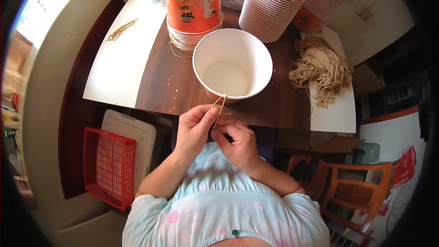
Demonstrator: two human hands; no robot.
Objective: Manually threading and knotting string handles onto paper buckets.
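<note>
A large paper bucket (232, 45) with a white inside stands on the brown table close to its front edge. A thin tan cord (222, 103) passes at the near rim of the bucket and hangs down toward me. My left hand (196, 126) pinches the cord between thumb and fingers just below the rim. Lower and to the right, my right hand (237, 142) has thumb and fingertips closed on the cord's lower part. The fingers partly hide the cord between the hands.
Inverted orange paper buckets (193, 9) and a tall bucket stack (270, 11) stand at the back. A heap of tan cords (322, 68) lies on the right, a few strands (122, 29) on the left white board. A red basket (109, 167) and wooden chair (356, 187) flank me.
</note>
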